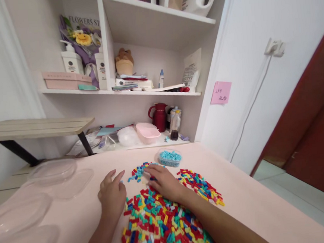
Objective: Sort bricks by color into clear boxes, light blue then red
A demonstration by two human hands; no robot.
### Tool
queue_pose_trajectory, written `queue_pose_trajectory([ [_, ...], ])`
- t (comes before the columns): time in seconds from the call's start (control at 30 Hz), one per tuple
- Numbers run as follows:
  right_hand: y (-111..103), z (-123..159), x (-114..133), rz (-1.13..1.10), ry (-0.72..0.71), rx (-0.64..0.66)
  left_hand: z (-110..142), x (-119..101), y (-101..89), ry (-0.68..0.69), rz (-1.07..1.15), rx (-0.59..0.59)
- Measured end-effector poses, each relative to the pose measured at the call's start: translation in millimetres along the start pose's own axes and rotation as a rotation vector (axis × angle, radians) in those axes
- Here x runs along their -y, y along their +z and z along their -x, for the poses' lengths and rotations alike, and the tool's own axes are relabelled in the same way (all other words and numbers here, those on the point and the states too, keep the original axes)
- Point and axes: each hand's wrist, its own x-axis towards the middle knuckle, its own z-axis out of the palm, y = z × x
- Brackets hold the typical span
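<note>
Multicoloured toy bricks [162, 230] spread in a broad heap across the bottom centre of my view, on a pale pink tabletop [249, 204]. Transparent plastic containers [22, 237] stand along the left side. Just past the heap, my left hand [111, 193] hovers to its left, palm down, with fingers parted and loosely bent. Pale blue shows between index finger and thumb; I cannot tell whether a brick is pinched there.

My right hand [165, 183] reaches in from the lower right, thumb apart from outstretched fingers, its tips over the right part of a small mixed cluster [138, 172]. Whether those tips grip a brick, I cannot tell. Most of this cluster lies left of the right fingertips and slants from near left to far right; single bricks point every way. Of my two hands, the right is nearer to it.

Right of that hand, a second brick pile [197, 184] trails back towards me. Beyond the cluster, slightly right, sits a clear tub [170, 164] of light blue bricks [170, 155]. Farther back, a pink bowl [148, 134] and a dark red jug [159, 118] rest beneath white shelves [154, 92].
</note>
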Motion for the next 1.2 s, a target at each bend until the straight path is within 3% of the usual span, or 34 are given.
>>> queue_pose_trajectory([
  [0.13,10.9,3.8,4.3,0.061,0.017,0.068,7.4,-6.4,6.0,0.124,-0.175,0.068],
  [0.27,9.7,4.3,3.4,0.066,0.012,0.088,10.9,-5.1,11.1,0.256,-0.182,0.131],
  [0.4,6.2,1.2,0.0,-0.101,0.003,0.025,7.1,-2.7,5.4,0.183,-0.078,0.106],
  [0.53,4.6,-0.2,-6.1,-0.198,0.157,-0.136,4.2,-2.4,-2.1,0.085,-0.004,0.054],
  [0.7,6.4,0.4,-11.9,-0.195,0.227,-0.141,4.6,-4.1,-0.8,0.109,-0.02,0.063],
  [0.9,5.4,-0.5,-12.0,-0.223,0.188,-0.099,6.3,-5.4,2.0,0.134,-0.017,0.078],
  [1.2,9.1,1.0,-3.7,-0.003,-0.064,0.039,7.7,-5.2,0.8,0.135,-0.005,0.042],
])
